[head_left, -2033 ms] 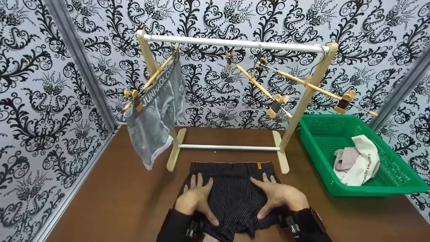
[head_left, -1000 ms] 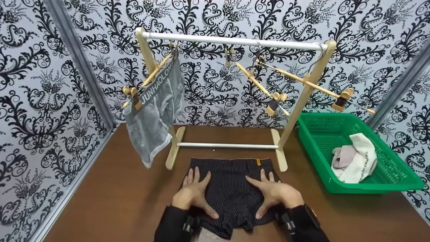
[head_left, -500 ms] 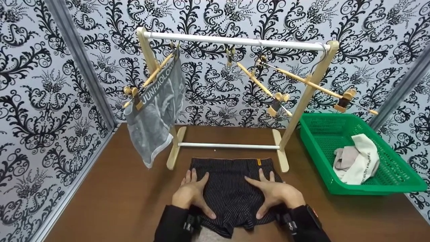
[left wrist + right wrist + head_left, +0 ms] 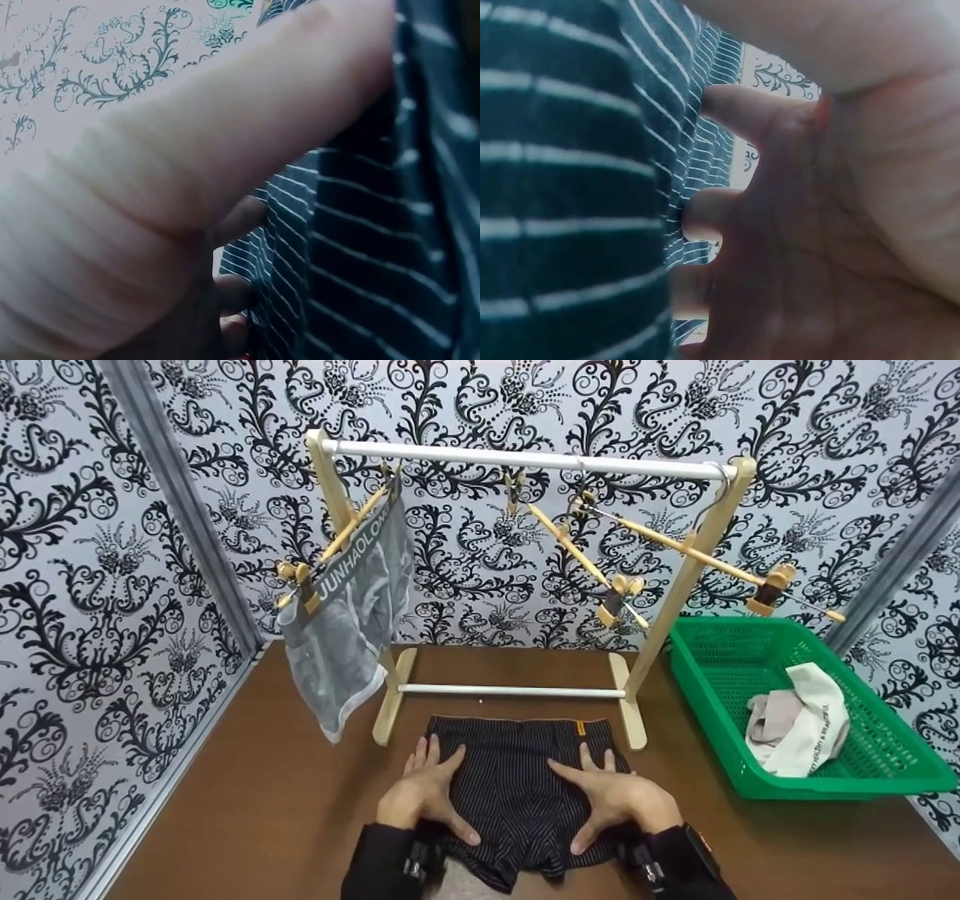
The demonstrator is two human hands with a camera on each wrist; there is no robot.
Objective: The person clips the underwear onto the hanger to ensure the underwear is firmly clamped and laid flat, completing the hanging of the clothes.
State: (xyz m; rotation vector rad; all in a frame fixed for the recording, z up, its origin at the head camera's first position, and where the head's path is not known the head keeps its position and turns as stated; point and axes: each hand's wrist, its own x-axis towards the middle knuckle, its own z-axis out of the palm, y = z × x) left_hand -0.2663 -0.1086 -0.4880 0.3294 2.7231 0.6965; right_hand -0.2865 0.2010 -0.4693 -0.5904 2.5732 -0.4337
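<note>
Black boxer briefs (image 4: pixel 517 780) with thin white stripes and a small yellow waistband tag lie spread on the brown table, waistband toward the rack. My left hand (image 4: pixel 427 789) rests on their left side with fingers spread. On their right side rests my right hand (image 4: pixel 616 796), its fingers also spread and straight. Both wrist views show fingertips touching the striped cloth (image 4: pixel 360 247), with the palm raised off the fabric (image 4: pixel 562 187) in the right one. Grey boxer briefs (image 4: pixel 345 607) hang by clips from a hanger at the rack's left end.
A wooden rack (image 4: pixel 634 690) with a white top bar (image 4: pixel 525 459) stands behind the briefs. Two clip hangers, a middle one (image 4: pixel 570 544) and a right one (image 4: pixel 690 547), hold no garment. At right, a green basket (image 4: pixel 705 735) contains white and pinkish cloth (image 4: pixel 810 727).
Both hands stay on the striped briefs, the left one sliding slightly outward and down toward the near hem. The lower cloth has been drawn a little flatter. The camera view shifts slightly.
</note>
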